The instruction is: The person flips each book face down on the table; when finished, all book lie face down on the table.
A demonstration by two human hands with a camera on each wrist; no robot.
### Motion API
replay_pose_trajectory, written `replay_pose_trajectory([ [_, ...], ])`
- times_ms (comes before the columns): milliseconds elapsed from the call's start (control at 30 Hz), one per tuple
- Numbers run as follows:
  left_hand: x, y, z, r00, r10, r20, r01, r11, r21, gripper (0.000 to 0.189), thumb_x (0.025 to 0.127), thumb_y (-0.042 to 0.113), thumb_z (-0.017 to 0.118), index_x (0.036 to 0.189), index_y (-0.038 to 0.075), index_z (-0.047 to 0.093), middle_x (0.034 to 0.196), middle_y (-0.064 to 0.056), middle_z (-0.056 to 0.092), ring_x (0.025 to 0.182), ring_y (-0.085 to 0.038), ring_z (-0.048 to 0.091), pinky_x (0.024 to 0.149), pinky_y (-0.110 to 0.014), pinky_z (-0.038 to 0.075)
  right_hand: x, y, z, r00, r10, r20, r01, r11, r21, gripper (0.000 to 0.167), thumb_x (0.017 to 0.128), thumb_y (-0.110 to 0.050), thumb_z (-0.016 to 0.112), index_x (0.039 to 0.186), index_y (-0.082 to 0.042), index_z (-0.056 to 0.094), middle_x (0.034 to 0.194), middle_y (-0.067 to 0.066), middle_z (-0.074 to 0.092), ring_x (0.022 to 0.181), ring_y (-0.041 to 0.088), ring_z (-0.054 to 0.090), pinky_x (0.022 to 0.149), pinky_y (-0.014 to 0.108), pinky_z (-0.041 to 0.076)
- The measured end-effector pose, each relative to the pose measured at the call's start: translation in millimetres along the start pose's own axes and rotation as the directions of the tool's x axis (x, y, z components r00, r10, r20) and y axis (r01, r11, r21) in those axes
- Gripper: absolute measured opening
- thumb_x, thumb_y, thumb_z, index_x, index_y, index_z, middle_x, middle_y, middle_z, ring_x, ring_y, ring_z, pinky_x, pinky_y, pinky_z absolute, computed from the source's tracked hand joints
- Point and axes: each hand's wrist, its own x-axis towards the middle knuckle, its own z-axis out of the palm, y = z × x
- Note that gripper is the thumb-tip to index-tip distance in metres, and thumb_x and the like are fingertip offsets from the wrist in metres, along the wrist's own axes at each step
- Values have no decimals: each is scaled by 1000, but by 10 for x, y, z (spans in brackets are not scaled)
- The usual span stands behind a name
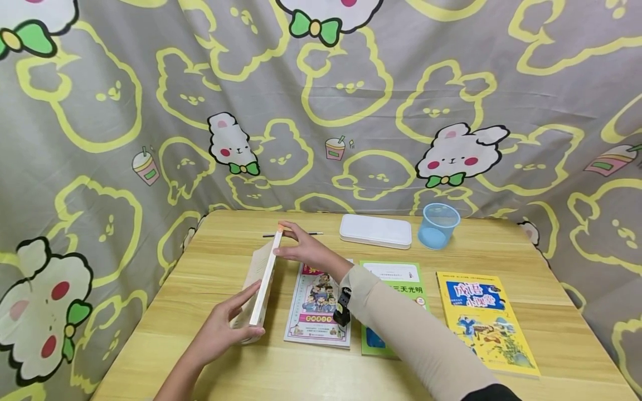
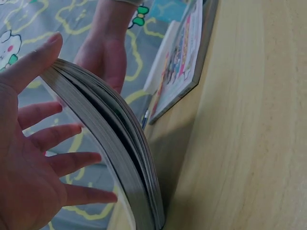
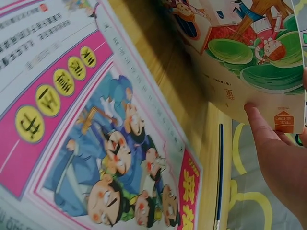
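A paperback book point(image 1: 263, 287) stands upright on its edge over the left part of the table, between both hands. My left hand point(image 1: 215, 334) holds its near end, thumb on one side and fingers spread along the other. At the far end, my right hand point(image 1: 313, 250) pinches the corner, with its thumb on the illustrated cover in the right wrist view. That cover point(image 3: 259, 67) shows green rounded shapes and a red-haired figure. Page edges point(image 2: 115, 129) fan slightly apart in the left wrist view. Close to the right forearm lies a pink-and-white book point(image 1: 318, 312).
A green book point(image 1: 376, 348), partly under the right forearm, and a yellow book point(image 1: 486, 323) lie to the right. Along the back stand a white case point(image 1: 375, 231) and a blue translucent cup point(image 1: 438, 228). A thin dark pen-like stick point(image 1: 268, 235) lies behind the held book.
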Motion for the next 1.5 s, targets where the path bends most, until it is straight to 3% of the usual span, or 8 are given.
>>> replay_pose_trajectory([
  [133, 4, -25, 22, 1000, 6, -1, -6, 1000, 28, 88, 78, 20, 91, 155, 21, 49, 159, -4, 46, 146, -41, 38, 112, -72, 31, -13, 50, -35, 1000, -4, -4, 4, 998, -57, 84, 97, -17, 73, 165, -24, 23, 169, 14, 23, 136, 32, 55, 110, 40, 50],
  [333, 17, -73, 61, 1000, -16, 15, 16, 998, 53, 91, 74, 22, 93, 154, 19, 50, 160, -3, 44, 149, -41, 35, 117, -71, 23, -42, 117, -84, 1000, -3, -28, -4, 973, -229, 87, 96, -29, 75, 165, -23, 23, 168, 13, 26, 144, 38, 45, 113, 49, 45],
  [467, 31, -97, 81, 999, -26, 26, 24, 997, 72, 93, 72, 24, 94, 153, 17, 51, 160, -4, 45, 148, -40, 36, 118, -67, 24, -36, 157, -99, 1000, 4, -25, -9, 971, -238, 87, 97, -26, 74, 165, -19, 21, 168, 13, 26, 141, 36, 50, 113, 48, 47],
  [567, 42, -107, 92, 999, -35, 37, 32, 995, 92, 93, 71, 25, 95, 153, 17, 51, 160, -4, 44, 148, -38, 37, 119, -64, 25, -36, 174, -102, 1000, 5, -26, -12, 966, -257, 86, 97, -23, 74, 165, -14, 21, 167, 14, 29, 146, 35, 44, 114, 47, 45],
  [767, 65, -137, 106, 997, -49, 63, 38, 987, 158, 96, 71, 30, 95, 154, 14, 49, 161, -9, 42, 149, -42, 36, 120, -65, 24, -57, 181, -106, 997, 26, -68, -52, 902, -429, 87, 96, -31, 75, 164, -14, 25, 166, 15, 33, 153, 32, 32, 121, 50, 35],
  [933, 82, -168, 119, 995, -51, 90, 31, 976, 216, 97, 71, 34, 94, 154, 12, 49, 162, -11, 40, 149, -46, 32, 120, -67, 21, -42, 217, -115, 996, 29, -89, -69, 870, -488, 86, 94, -31, 78, 162, -10, 30, 163, 19, 36, 151, 37, 34, 121, 53, 34],
  [1133, 98, -174, 149, 992, -70, 106, 31, 941, 336, 97, 72, 43, 92, 155, 14, 49, 163, -7, 40, 149, -47, 32, 107, -86, 9, -2, 287, -148, 996, 19, -91, -67, 831, -552, 86, 92, -32, 80, 161, -11, 34, 161, 17, 42, 149, 37, 38, 121, 52, 35],
  [1500, 143, -190, 217, 990, -80, 118, 17, 890, 456, 96, 68, 51, 90, 150, 15, 55, 161, -9, 43, 148, -52, 32, 98, -92, 6, 37, 370, -180, 993, 53, -104, -109, 742, -661, 85, 90, -35, 82, 158, -9, 39, 158, 13, 47, 148, 33, 41, 122, 47, 35],
])
